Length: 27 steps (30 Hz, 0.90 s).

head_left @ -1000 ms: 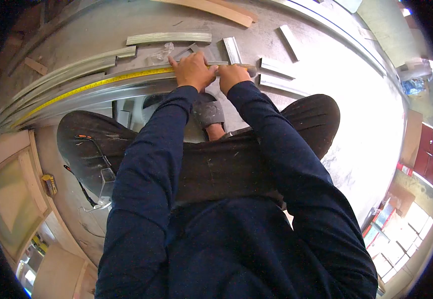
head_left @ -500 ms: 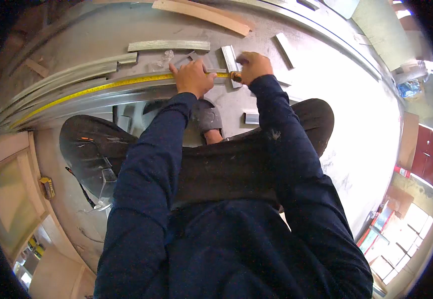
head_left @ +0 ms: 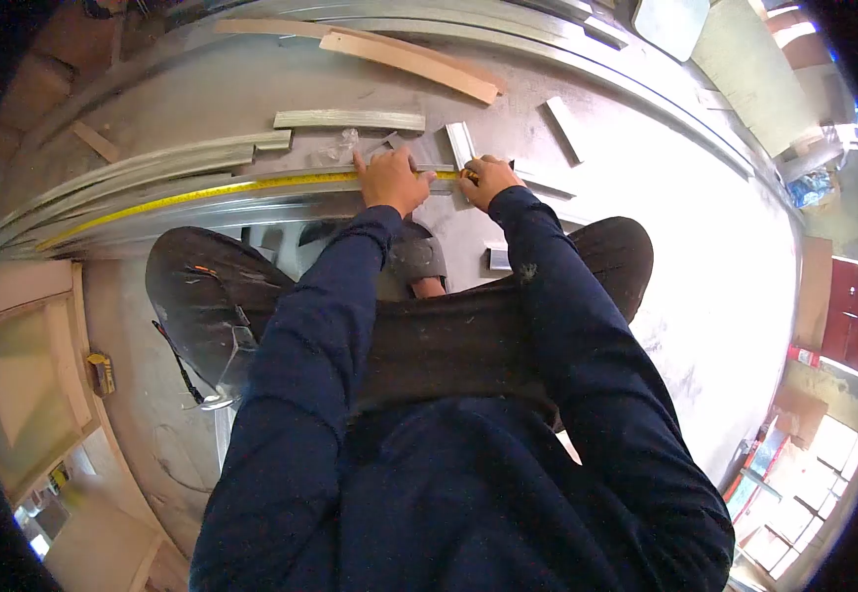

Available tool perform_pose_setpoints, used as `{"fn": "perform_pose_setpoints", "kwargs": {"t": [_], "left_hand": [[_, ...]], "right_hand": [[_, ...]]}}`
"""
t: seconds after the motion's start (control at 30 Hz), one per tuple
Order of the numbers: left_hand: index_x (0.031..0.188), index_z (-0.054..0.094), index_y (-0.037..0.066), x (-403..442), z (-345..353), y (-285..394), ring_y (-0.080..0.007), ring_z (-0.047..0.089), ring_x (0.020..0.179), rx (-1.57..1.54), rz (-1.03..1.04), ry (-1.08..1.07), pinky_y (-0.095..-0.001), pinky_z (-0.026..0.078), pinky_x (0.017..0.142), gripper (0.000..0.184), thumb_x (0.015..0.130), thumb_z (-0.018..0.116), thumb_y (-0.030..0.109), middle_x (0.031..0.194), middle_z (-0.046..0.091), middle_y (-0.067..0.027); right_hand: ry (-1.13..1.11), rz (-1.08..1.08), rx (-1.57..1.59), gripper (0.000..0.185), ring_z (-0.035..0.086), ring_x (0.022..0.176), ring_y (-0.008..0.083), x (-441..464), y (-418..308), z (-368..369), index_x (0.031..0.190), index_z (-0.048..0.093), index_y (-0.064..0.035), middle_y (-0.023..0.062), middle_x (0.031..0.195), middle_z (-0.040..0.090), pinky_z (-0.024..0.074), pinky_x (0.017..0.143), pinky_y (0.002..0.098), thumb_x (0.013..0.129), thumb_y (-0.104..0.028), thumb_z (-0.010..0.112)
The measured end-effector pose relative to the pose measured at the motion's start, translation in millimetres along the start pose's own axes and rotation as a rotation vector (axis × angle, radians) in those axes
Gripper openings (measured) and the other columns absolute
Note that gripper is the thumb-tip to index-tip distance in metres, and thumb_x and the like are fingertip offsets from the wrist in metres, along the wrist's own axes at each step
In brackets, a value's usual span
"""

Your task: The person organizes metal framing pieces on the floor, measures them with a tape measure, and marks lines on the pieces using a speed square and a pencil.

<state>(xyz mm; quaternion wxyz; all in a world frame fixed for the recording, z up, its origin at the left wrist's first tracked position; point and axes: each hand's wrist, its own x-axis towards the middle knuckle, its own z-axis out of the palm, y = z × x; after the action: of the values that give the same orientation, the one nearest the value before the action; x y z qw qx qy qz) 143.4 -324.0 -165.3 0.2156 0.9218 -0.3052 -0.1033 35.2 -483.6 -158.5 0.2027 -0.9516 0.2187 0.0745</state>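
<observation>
A yellow tape measure (head_left: 251,184) is drawn out along a long metal channel (head_left: 202,209), running from my hands to the far left. My left hand (head_left: 395,185) lies over the blade and the channel, its thumb pointing right and its fingers curled over the far side. Just to the right, my right hand (head_left: 489,182) is closed at the tape's near end, with the case mostly hidden under the fingers. Beyond the right hand, a short metal piece (head_left: 459,143) lies crosswise, its near end by the fingertips.
Short metal offcuts (head_left: 350,120) and a second offcut (head_left: 565,130) lie on the floor ahead. Wooden strips (head_left: 409,65) rest farther off. Long metal lengths (head_left: 646,87) cross the far side. A sandalled foot (head_left: 417,259) is below my hands. A yellow tool (head_left: 101,374) lies at left.
My right hand has come down lower and its fingers now cover the tape case, which showed more before. My left hand stays on the blade; the whole view has shifted slightly.
</observation>
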Motion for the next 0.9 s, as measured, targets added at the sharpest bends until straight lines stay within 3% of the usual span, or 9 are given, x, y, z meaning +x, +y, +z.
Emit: {"fn": "perform_pose_setpoints", "kwargs": {"t": [0.1,0.2,0.3,0.33,0.47,0.57,0.63,0.7,0.9], "left_hand": [[0.087,0.062,0.011,2,-1,-8,-0.0266,0.055,0.099,-0.01,0.012,-0.021,-0.0583,0.016,0.106,0.037,0.07,0.07,0.044,0.091,0.062,-0.0077],[0.093,0.061,0.01,2,-8,-25,-0.0309,0.053,0.1,-0.058,-0.032,0.237,-0.0569,0.017,0.106,0.042,0.071,0.071,0.044,0.097,0.059,-0.0126],[0.113,0.053,0.001,18,-10,-60,-0.0401,0.048,0.109,0.064,-0.369,0.717,-0.0548,0.018,0.106,0.061,0.074,0.067,0.045,0.113,0.054,-0.0224],[0.12,0.043,-0.007,32,2,-93,-0.0458,0.041,0.114,-0.141,-0.588,0.575,-0.0548,0.017,0.106,0.071,0.078,0.063,0.047,0.119,0.048,-0.0274],[0.127,0.025,-0.022,38,-34,-106,-0.0456,0.04,0.121,-0.643,-1.248,0.829,-0.0493,0.031,0.102,0.087,0.087,0.047,0.053,0.13,0.039,-0.0338],[0.119,0.041,-0.017,25,-57,-117,-0.04,0.056,0.104,-1.171,-1.228,0.762,-0.0426,0.048,0.084,0.069,0.094,0.039,0.046,0.118,0.052,-0.0303],[0.113,0.051,-0.011,36,-10,-164,-0.0366,0.06,0.096,-0.384,-0.864,0.622,-0.041,0.049,0.08,0.055,0.096,0.036,0.039,0.109,0.059,-0.0261],[0.12,0.053,0.003,41,-28,-148,-0.0258,0.053,0.109,0.758,-0.774,-0.071,-0.0393,0.046,0.084,0.04,0.091,0.045,0.03,0.121,0.055,-0.0155],[0.107,0.063,0.01,14,-87,-100,-0.0257,0.051,0.112,0.688,-0.731,-0.168,-0.0457,0.044,0.08,0.028,0.086,0.055,0.026,0.112,0.061,-0.0051]], "right_hand": [[-0.028,-0.013,-0.096,0.04,0.059,0.096,0.0354,2,-5,-6,0.098,0.066,-0.0059,0.0188,0.097,0.062,0.0477,0.087,0.0409,0.077,-0.039,0.06],[0.027,-0.002,-0.021,0.039,0.059,0.094,0.0354,-2,-11,-23,0.096,0.066,-0.0045,0.0187,0.095,0.062,0.0477,0.086,0.0416,0.075,-0.037,0.063],[0.156,-0.14,0.025,0.039,0.058,0.088,0.0364,1,-8,-43,0.09,0.065,-0.003,0.0182,0.092,0.062,0.0479,0.082,0.0425,0.07,-0.036,0.067],[0.227,-0.218,0.055,0.039,0.058,0.086,0.0365,3,-6,-48,0.087,0.065,-0.0031,0.0183,0.09,0.062,0.0479,0.08,0.0429,0.069,-0.037,0.068],[0.069,-0.145,0.028,0.043,0.058,0.082,0.0358,4,-3,-52,0.082,0.064,-0.0031,0.018,0.083,0.061,0.0474,0.075,0.0428,0.065,-0.043,0.071],[0.02,-0.147,0.064,0.04,0.059,0.08,0.0354,4,-8,-45,0.08,0.065,-0.0024,0.0188,0.081,0.061,0.0476,0.074,0.0422,0.062,-0.038,0.072],[0.026,-0.125,0.152,0.036,0.061,0.08,0.0331,2,-14,-42,0.081,0.065,-0.0015,0.019,0.082,0.062,0.0487,0.074,0.0393,0.063,-0.032,0.07],[-0.03,-0.118,0.227,0.034,0.063,0.077,0.028,3,-15,-38,0.084,0.066,-0.0015,0.0172,0.082,0.063,0.0493,0.072,0.0357,0.064,-0.029,0.071],[-0.187,-0.04,0.141,0.031,0.064,0.084,0.032,10,1,-17,0.087,0.067,-0.0039,0.0174,0.086,0.066,0.0496,0.078,0.0381,0.067,-0.026,0.073]]}}
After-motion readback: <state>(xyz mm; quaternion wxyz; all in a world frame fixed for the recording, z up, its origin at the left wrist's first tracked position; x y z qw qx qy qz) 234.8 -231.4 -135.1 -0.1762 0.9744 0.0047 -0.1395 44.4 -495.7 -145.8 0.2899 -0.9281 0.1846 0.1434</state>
